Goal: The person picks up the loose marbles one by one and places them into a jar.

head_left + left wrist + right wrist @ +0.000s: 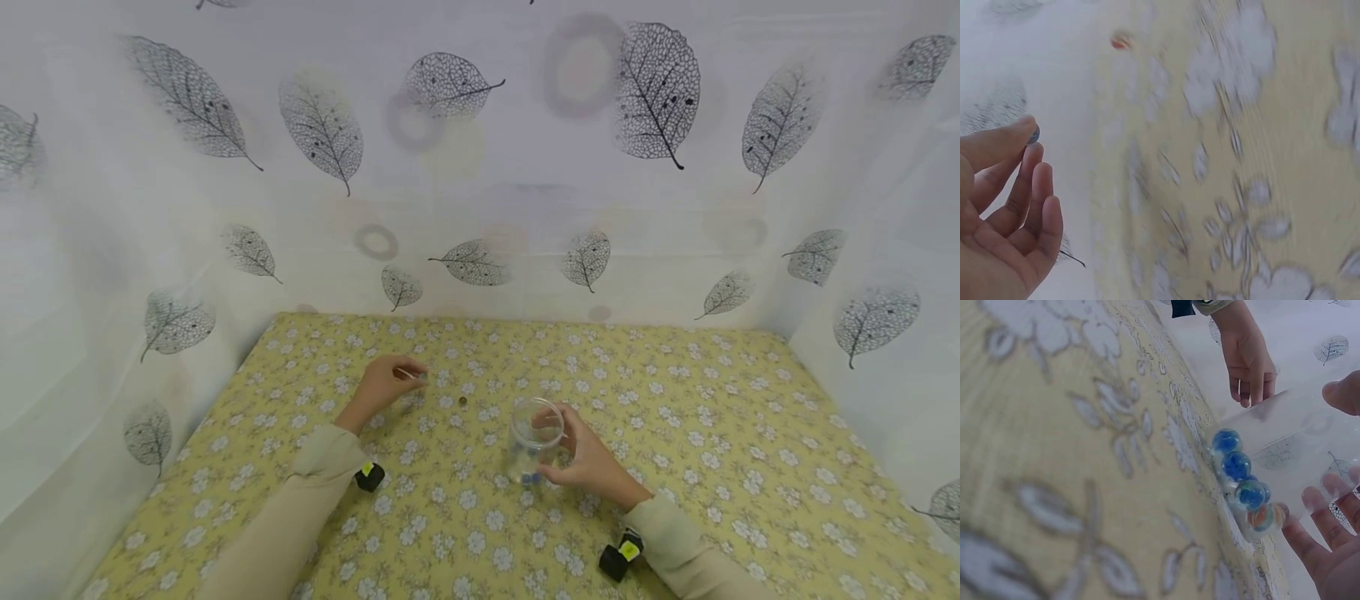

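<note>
Between thumb and fingertips, my left hand [388, 383] pinches a small blue marble [1035, 135], held above the cloth. My right hand [581, 458] grips the side of a clear jar [519, 448], which stands upright with its mouth upward. Several glass marbles [1235, 465], mostly blue and one with orange, lie at the jar's bottom in the right wrist view. A single small marble [462, 401] rests on the cloth between the two hands. In the left wrist view this loose marble [1120, 42] shows red-orange streaks.
A yellow flowered cloth [450, 517] covers the table. White curtains with grey leaf prints [480, 200] hang behind it and along both sides. Black wrist cameras sit at the left sleeve [326, 454] and the right sleeve [667, 533].
</note>
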The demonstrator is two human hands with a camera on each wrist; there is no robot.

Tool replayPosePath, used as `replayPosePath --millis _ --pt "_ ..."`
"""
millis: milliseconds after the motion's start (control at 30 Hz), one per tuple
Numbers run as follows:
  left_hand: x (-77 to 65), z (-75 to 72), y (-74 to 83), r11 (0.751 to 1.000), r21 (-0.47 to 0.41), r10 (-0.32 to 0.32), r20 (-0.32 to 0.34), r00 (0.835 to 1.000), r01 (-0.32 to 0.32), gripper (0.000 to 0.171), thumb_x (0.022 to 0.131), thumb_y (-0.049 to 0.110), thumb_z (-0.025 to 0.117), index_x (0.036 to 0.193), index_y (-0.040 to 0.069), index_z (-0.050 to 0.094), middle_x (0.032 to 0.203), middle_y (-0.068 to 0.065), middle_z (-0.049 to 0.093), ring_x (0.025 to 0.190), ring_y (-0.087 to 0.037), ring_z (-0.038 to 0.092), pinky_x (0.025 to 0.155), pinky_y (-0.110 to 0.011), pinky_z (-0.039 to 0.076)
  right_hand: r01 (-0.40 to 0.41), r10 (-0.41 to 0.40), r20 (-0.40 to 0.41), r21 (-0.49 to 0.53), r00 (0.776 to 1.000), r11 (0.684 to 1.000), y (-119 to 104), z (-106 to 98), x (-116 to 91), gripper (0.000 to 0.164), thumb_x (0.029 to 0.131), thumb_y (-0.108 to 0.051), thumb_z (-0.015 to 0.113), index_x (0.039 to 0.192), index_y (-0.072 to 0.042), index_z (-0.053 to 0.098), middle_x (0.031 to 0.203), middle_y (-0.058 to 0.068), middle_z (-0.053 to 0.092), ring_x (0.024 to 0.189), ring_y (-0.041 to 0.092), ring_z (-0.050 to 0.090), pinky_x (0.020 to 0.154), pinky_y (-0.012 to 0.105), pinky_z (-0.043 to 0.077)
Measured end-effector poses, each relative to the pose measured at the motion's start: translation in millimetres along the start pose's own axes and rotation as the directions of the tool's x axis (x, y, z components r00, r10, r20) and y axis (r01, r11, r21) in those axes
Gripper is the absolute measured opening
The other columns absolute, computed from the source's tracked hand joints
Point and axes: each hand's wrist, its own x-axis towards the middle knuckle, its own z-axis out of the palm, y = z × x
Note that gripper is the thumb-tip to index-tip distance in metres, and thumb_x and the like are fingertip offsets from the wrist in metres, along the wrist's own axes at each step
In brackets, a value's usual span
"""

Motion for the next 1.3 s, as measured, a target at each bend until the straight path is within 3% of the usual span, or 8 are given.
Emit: replayPosePath --millis 200,567,767,900,1033,1167,1300 --pt "-21.1 1.1 27.0 0.998 -0.067 0.015 -0.035 0.999 -0.018 0.021 0.086 0.014 0.068 0.105 0.006 0.070 0.103 -0.014 0.069 0.087 -0.024 0.064 0.075 -0.035 0.054 -0.003 0.004 -0.002 0.018 1.000 1.000 1 0 -1 0.063 0.082 -0.001 0.070 0.134 -0.001 0.035 0.131 0.025 0.045 0.119 0.043 0.047 0.088 0.030 0.052" --pt "-48.9 24.4 76.0 0.973 -0.204 0.105 -0.028 0.994 -0.109 0.021 0.085 0.016 0.070 0.105 0.009 0.071 0.099 -0.008 0.069 0.086 -0.015 0.063 0.079 -0.030 0.053 -0.003 0.003 -0.004 0.007 1.000 1.000 -1 0 -1 0.062 0.082 -0.003 0.070 0.134 -0.002 0.036 0.131 0.025 0.045 0.119 0.041 0.047 0.093 0.025 0.049" --pt "-61.4 35.5 99.6 0.947 -0.233 0.217 -0.042 0.975 -0.221 0.018 0.085 0.015 0.070 0.103 0.010 0.071 0.099 -0.005 0.070 0.084 -0.014 0.063 0.080 -0.029 0.054 -0.006 0.006 -0.004 -0.002 1.000 1.000 -1 1 -1 0.063 0.082 -0.004 0.070 0.135 -0.001 0.035 0.131 0.025 0.045 0.119 0.041 0.047 0.094 0.024 0.049" --pt "-67.8 43.0 109.3 0.932 -0.227 0.276 -0.053 0.960 -0.281 0.018 0.086 0.016 0.069 0.103 0.011 0.071 0.101 -0.005 0.069 0.084 -0.014 0.063 0.079 -0.030 0.054 -0.009 0.009 -0.004 -0.007 1.000 1.000 0 0 -1 0.064 0.082 -0.003 0.070 0.135 0.001 0.034 0.131 0.025 0.045 0.120 0.041 0.047 0.095 0.024 0.048" --pt "-70.5 51.5 115.0 0.929 -0.215 0.293 -0.067 0.954 -0.301 0.018 0.085 0.016 0.070 0.102 0.012 0.071 0.101 -0.004 0.069 0.083 -0.015 0.064 0.078 -0.031 0.055 -0.014 0.014 -0.005 -0.013 1.000 1.000 0 0 -2 0.066 0.082 -0.004 0.070 0.137 0.000 0.033 0.132 0.024 0.045 0.121 0.041 0.047 0.097 0.031 0.048" --pt "-70.7 60.0 118.0 0.929 -0.220 0.288 -0.074 0.955 -0.297 0.018 0.083 0.015 0.072 0.101 0.013 0.071 0.101 -0.003 0.069 0.084 -0.016 0.064 0.079 -0.032 0.055 -0.011 0.010 -0.007 -0.018 1.000 1.000 1 0 -2 0.067 0.083 -0.004 0.070 0.138 0.000 0.032 0.132 0.024 0.045 0.121 0.041 0.047 0.096 0.038 0.048" --pt "-69.8 66.4 119.8 0.935 -0.221 0.269 -0.074 0.960 -0.279 0.019 0.082 0.014 0.073 0.100 0.014 0.071 0.100 -0.001 0.069 0.084 -0.015 0.064 0.079 -0.028 0.054 0.000 0.000 -0.007 -0.016 1.000 1.000 3 0 -2 0.067 0.083 -0.003 0.069 0.138 0.001 0.032 0.132 0.025 0.045 0.120 0.041 0.047 0.096 0.032 0.049"
